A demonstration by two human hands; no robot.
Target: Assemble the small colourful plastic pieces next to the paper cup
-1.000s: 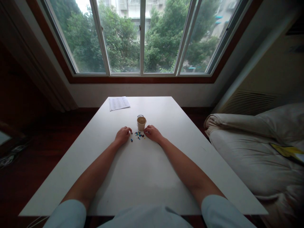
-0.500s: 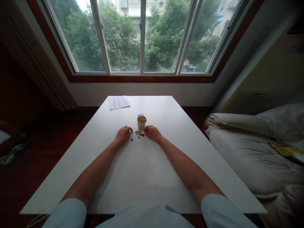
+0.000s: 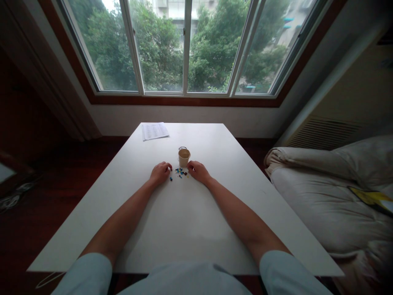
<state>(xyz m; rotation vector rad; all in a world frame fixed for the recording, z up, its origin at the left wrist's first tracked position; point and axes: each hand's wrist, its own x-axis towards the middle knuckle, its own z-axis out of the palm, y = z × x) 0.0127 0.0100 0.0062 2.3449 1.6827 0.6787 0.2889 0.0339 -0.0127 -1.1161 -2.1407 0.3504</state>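
Note:
Small pieces in blue, black and yellow [image 3: 181, 172] lie scattered on the white table [image 3: 184, 221], between my two hands. Just behind them stands a small beige bucket [image 3: 184, 161], upright, its thin handle folded to the back. My left hand [image 3: 160, 173] rests left of the pieces, fingers curled and tips together; a tiny dark bit shows at the fingertips, too small to name. Close to the bucket's lower right side, my right hand [image 3: 198, 171] has its fingers pinched together. Whatever it may hold is hidden. One dark blue piece [image 3: 171, 179] lies apart, near my left hand.
Sheets of printed paper [image 3: 155, 131] lie at the table's far left corner. A wide window [image 3: 184, 98] is beyond the table. To the right stands a pale padded sofa [image 3: 307, 196] with a yellow item [image 3: 370, 198] on it. Cables [image 3: 14, 200] lie on the floor at left.
The view has shifted very slightly. Both hands stay in nearly the same place beside the small pieces, and the bucket has not moved on the table.

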